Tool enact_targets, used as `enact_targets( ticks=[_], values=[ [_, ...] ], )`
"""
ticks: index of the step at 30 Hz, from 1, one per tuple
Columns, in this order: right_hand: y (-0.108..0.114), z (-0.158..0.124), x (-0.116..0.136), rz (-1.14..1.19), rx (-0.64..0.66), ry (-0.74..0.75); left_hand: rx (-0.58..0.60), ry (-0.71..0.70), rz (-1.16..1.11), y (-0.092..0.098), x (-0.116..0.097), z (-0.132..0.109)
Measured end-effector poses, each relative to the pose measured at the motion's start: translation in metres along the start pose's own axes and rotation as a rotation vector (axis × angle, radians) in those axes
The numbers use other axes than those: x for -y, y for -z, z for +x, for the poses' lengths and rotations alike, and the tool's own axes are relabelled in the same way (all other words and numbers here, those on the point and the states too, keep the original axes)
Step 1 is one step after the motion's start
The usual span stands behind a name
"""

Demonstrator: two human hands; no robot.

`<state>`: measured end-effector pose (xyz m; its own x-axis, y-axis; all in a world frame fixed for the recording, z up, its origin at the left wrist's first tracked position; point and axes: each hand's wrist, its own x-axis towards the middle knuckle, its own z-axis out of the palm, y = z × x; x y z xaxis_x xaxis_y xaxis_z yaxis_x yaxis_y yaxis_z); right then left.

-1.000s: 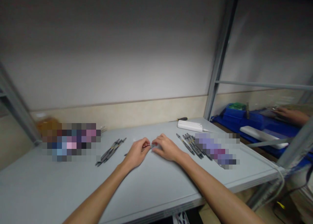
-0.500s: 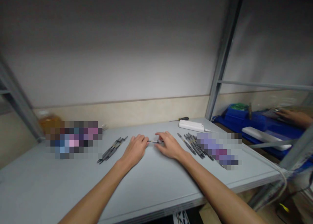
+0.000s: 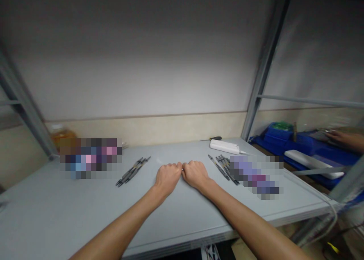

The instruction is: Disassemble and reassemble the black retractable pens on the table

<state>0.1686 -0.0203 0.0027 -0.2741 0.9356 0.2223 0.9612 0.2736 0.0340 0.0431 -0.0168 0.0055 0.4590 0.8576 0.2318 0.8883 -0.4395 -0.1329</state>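
Observation:
Over the middle of the table, my left hand [image 3: 170, 176] is closed in a fist, knuckles up. My right hand [image 3: 196, 173] is closed right beside it, thumbs almost touching. Both grip one slim pen, mostly hidden by the fingers; only a tiny bright bit shows between the thumbs. To the left lies a small bunch of dark grey pens [image 3: 133, 171], pointing obliquely away from me. Several similar pens [image 3: 222, 167] lie to the right, partly covered by a blurred-out patch.
A white power strip [image 3: 224, 146] and a screwdriver [image 3: 217, 138] lie at the back right of the grey table [image 3: 170, 229]. A jar of amber stuff [image 3: 64, 135] stands back left. Beyond the metal post are blue bins [image 3: 280, 135] and another person's hand [image 3: 339, 135].
My right hand has closed around the pen and come up against my left hand, covering the stretch that showed between them. The view has shifted slightly.

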Motion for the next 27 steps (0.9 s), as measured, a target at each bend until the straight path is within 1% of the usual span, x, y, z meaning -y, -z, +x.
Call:
enact_targets(
  ticks=[2,4,8,9,11,14,16,18,21,24,26,27],
  values=[
    [0.003,0.000,0.003,-0.027,-0.007,0.014,0.021,0.057,-0.058,-0.002,0.000,0.000],
    [0.005,0.000,0.004,-0.040,-0.016,0.021,0.016,0.089,-0.106,-0.003,0.000,-0.001],
    [0.005,0.002,0.004,-0.041,-0.056,0.027,-0.003,0.077,-0.140,-0.004,0.003,-0.002],
    [0.005,0.002,0.003,-0.042,-0.060,0.014,-0.022,0.055,-0.151,-0.004,0.004,-0.002],
    [0.003,0.004,0.000,-0.045,-0.068,-0.030,-0.097,-0.012,-0.184,0.000,0.007,-0.002],
    [0.001,0.005,-0.007,-0.053,-0.097,-0.090,-0.218,-0.153,-0.233,0.005,0.013,-0.002],
    [0.001,0.005,-0.011,-0.059,-0.105,-0.101,-0.244,-0.234,-0.255,0.005,0.017,-0.001],
    [0.002,0.005,-0.012,-0.054,-0.097,-0.095,-0.241,-0.261,-0.264,0.002,0.020,0.001],
    [0.004,0.005,-0.012,-0.048,-0.081,-0.066,-0.216,-0.220,-0.301,-0.007,0.023,0.003],
    [0.005,0.005,-0.011,-0.049,-0.091,-0.021,-0.156,-0.189,-0.440,-0.012,0.026,0.004],
    [0.004,0.005,-0.012,-0.038,-0.103,-0.005,-0.156,-0.168,-0.549,-0.012,0.028,0.003],
    [0.004,0.004,-0.013,-0.032,-0.108,-0.007,-0.175,-0.156,-0.597,-0.010,0.030,0.003]
  ],
)
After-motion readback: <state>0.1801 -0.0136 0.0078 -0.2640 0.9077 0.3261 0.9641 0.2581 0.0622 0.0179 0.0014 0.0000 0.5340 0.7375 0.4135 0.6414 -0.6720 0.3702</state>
